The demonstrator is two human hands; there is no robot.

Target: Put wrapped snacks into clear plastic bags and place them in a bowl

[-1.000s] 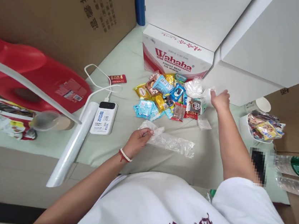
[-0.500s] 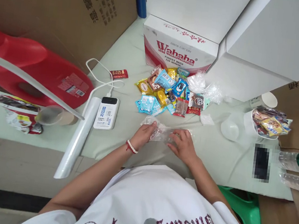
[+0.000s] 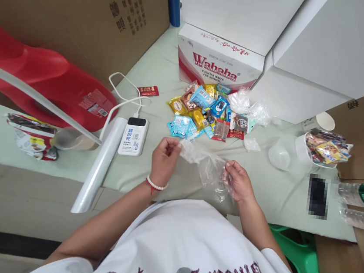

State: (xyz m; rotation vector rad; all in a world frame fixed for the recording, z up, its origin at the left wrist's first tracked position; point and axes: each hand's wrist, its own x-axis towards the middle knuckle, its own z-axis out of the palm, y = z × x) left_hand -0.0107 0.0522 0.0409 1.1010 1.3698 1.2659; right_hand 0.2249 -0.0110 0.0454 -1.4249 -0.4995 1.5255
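Note:
A thin clear plastic bag [image 3: 209, 168] stretches between my two hands over the front part of the table. My left hand [image 3: 165, 158], with a beaded bracelet at the wrist, pinches the bag's left end. At its right end, my right hand [image 3: 238, 180] grips the film between thumb and fingers, and a crumpled part hangs below. Just beyond the hands lies a pile of wrapped snacks [image 3: 200, 116] in blue, yellow, brown and red packets. Crumpled clear plastic [image 3: 259, 112] sits to the right of that pile.
Left of my hands are a white power bank [image 3: 133, 137] with a cable, a clear film roll [image 3: 99, 166] and a red jug [image 3: 50, 82]. A Wahaba-style water carton [image 3: 220, 62] stands behind. To the right are a clear cup [image 3: 278, 157], a snack-filled tub [image 3: 302, 148] and bottles [image 3: 356, 193].
My hands have moved apart, the left one to the left and the right one slightly rightward. The bunched plastic bag is now spread out between them.

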